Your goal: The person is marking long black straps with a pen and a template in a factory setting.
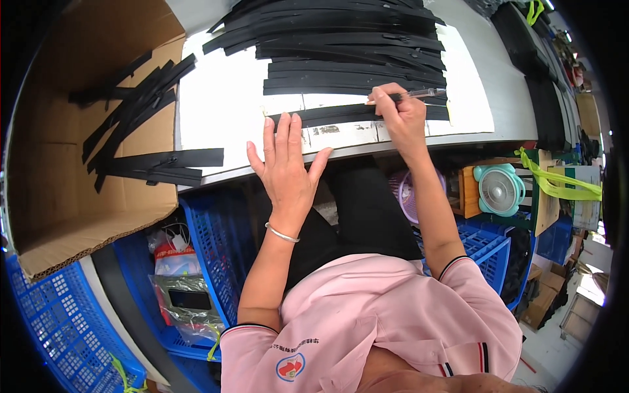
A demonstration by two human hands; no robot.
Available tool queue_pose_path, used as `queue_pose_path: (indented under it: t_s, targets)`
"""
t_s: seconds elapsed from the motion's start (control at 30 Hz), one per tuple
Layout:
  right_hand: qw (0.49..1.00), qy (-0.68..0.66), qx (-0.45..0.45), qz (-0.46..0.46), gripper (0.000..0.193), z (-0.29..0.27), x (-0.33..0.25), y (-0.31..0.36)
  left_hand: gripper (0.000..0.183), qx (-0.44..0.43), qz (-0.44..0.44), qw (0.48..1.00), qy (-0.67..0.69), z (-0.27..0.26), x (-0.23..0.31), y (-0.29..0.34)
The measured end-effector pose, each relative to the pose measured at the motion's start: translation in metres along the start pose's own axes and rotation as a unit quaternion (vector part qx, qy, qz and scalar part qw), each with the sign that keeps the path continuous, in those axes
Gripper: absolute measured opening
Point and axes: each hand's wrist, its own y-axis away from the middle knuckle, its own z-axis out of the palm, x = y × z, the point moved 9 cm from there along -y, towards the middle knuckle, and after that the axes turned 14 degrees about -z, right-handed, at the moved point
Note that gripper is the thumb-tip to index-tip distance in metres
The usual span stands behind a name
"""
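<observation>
A black zipper strip [341, 114] lies across a white board [216, 98] at the table's near edge. Flat fingers of my left hand [286, 170] rest on its left end, spread apart. My right hand [405, 121] is closed around a pen [426, 93] with a clear barrel, just over the strip's right part. Whether the pen's tip touches the strip I cannot tell. Beyond my hands, many black zipper strips [341, 42] lie side by side in a layered pile. Dark marks show on the board below the strip.
An open cardboard box [59, 216] stands at the left, with loose zipper strips [134, 118] over its edge. Blue plastic baskets [219, 242] sit below the table, one holding plastic bags. At the right are a small turquoise fan [500, 190] and black bundles [547, 108].
</observation>
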Motion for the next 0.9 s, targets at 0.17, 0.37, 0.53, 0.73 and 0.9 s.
queue_pose_path:
  t_s: [0.17, 0.37, 0.53, 0.73, 0.9]
  targets:
    - [0.999, 0.043, -0.021, -0.026, 0.021, -0.012, 0.016, 0.003, 0.079, -0.003, 0.004, 1.000, -0.009, 0.000, 0.002, 0.000]
    - [0.999, 0.041, -0.022, 0.002, 0.021, -0.009, 0.020, 0.003, 0.078, -0.013, 0.000, 1.000, -0.010, 0.001, 0.001, 0.000]
    - [0.997, 0.056, -0.021, -0.040, 0.021, -0.006, 0.018, 0.001, 0.074, -0.024, -0.015, 1.000, 0.006, -0.002, 0.007, -0.001]
    - [0.994, 0.084, -0.016, -0.074, 0.020, -0.007, 0.016, 0.000, 0.043, -0.017, 0.055, 0.982, 0.182, 0.007, 0.069, -0.014]
    - [0.995, 0.074, -0.005, -0.066, 0.019, -0.005, 0.016, 0.002, 0.018, -0.004, 0.046, 0.975, 0.219, 0.026, 0.083, -0.031]
